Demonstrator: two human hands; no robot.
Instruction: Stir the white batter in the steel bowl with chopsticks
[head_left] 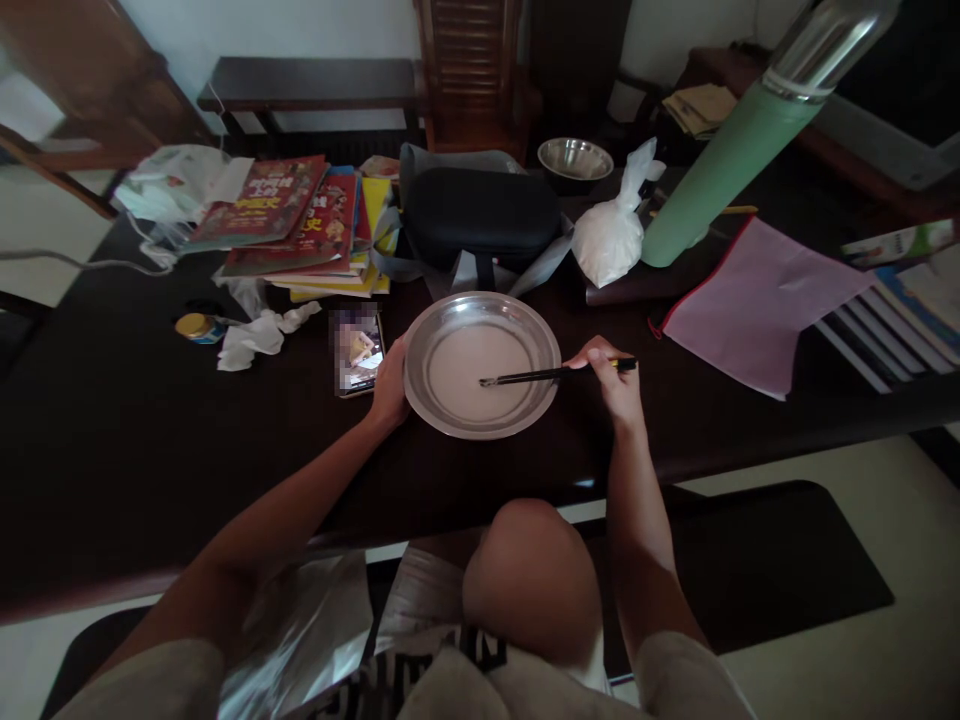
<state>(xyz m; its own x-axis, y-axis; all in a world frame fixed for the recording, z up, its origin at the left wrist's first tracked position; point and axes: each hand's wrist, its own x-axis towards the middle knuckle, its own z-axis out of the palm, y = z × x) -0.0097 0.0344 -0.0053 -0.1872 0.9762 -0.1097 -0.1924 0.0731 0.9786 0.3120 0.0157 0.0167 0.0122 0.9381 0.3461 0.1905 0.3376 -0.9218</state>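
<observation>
We see a dark wooden desk (112,440), then a round shallow steel plate (481,365) at its near middle holding pale liquid. Our left hand (390,385) cups the plate's left rim, beside a smartphone (358,350). Our right hand (615,380) pinches black chopsticks (555,374), tips in the plate.

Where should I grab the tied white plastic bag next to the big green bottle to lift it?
Probably by the twisted neck at the top of the white plastic bag, coming down from above. The neck sticks up narrow and bunched, so fingers can close round it, while the full round body below looks soft and bulgy. The green bottle leans close on its right, so avoid that side.
</observation>
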